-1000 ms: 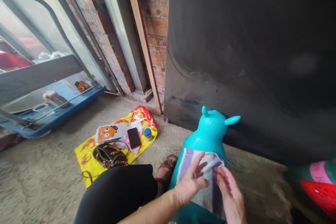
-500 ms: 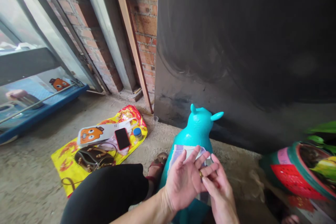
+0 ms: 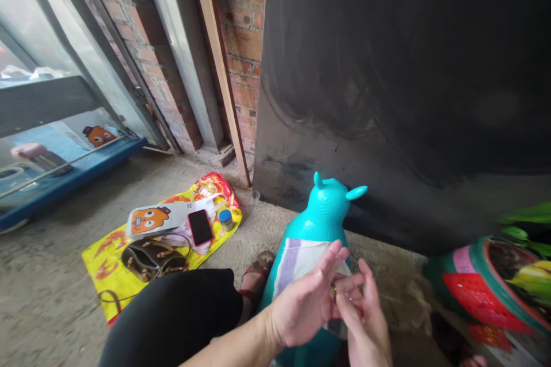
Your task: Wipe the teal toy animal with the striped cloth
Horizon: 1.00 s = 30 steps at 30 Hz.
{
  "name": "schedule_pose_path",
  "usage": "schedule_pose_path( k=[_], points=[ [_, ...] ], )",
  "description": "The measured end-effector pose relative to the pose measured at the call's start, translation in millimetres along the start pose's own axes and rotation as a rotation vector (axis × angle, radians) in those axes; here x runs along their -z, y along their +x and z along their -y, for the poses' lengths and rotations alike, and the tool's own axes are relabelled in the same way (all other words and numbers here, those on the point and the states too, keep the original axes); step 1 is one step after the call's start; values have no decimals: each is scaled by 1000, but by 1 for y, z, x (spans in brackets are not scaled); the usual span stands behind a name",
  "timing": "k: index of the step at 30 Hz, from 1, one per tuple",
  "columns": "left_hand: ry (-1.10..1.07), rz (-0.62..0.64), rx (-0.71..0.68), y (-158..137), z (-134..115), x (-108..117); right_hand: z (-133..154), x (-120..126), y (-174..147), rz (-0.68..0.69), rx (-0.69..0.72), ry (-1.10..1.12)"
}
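Head view shows both hands meeting at about 6 o'clock in the frame, just above a striped cloth (image 3: 297, 258) that lies draped over the back of a turquoise inflatable animal toy (image 3: 329, 212). The left hand (image 3: 301, 309) is spread fairly wide, fingers extended toward 1 o'clock; the right hand (image 3: 365, 321) has its fingertips pinched against the left hand's fingers around something small and yellowish, too small to identify. The cloth looks soft, light and limp, so it should fold and slide readily on the toy's smooth skin; a pinch at a hem or corner would likely hold it best. The toy seems light, springy and slippery, easiest gripped at its ears or neck. At 9 o'clock from the hands, a yellow printed bag (image 3: 129, 258) lies flat on the concrete floor (image 3: 51, 275), bearing a dark handbag (image 3: 150, 258), a phone (image 3: 200, 226) and a small blue-lidded jar (image 3: 225, 218). A painted pot (image 3: 477, 287) stands at 3 o'clock.
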State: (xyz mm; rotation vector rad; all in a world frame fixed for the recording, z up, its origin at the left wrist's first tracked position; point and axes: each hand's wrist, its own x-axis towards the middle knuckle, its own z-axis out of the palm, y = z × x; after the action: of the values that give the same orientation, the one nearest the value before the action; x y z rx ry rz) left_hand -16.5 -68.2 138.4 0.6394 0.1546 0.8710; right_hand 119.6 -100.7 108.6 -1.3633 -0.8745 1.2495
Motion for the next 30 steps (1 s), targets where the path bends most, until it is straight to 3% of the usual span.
schedule_pose_path(
  k=[5, 12, 14, 17, 20, 22, 25, 28, 30],
  points=[
    [-54, -32, 20, 1, -1, -1, 11, -1, -3, 19, -80, 62],
    [152, 8, 55, -3, 5, 5, 2, -2, 1, -6, -141, -9],
    [416, 15, 92, -4, 6, 11, -12, 6, 7, 26, -156, 5],
    [1148, -21, 20, -7, 16, 33, -34, 27, 23, 68, -117, -19],
    [1750, -24, 6, -12, 37, 67, -54, 46, 46, -12, -60, -230],
    [1922, -48, 106, -16, 52, 88, -66, 52, 61, -36, 1, -402],
    [2002, -116, 208, -20, 67, 108, -84, 48, 82, 61, 204, -625],
    [2040, -99, 212, -21, 71, 113, -99, 41, 102, 102, 454, -820],
    [2059, -85, 202, -21, 70, 112, -106, 40, 119, 76, 529, -961]
  ],
)
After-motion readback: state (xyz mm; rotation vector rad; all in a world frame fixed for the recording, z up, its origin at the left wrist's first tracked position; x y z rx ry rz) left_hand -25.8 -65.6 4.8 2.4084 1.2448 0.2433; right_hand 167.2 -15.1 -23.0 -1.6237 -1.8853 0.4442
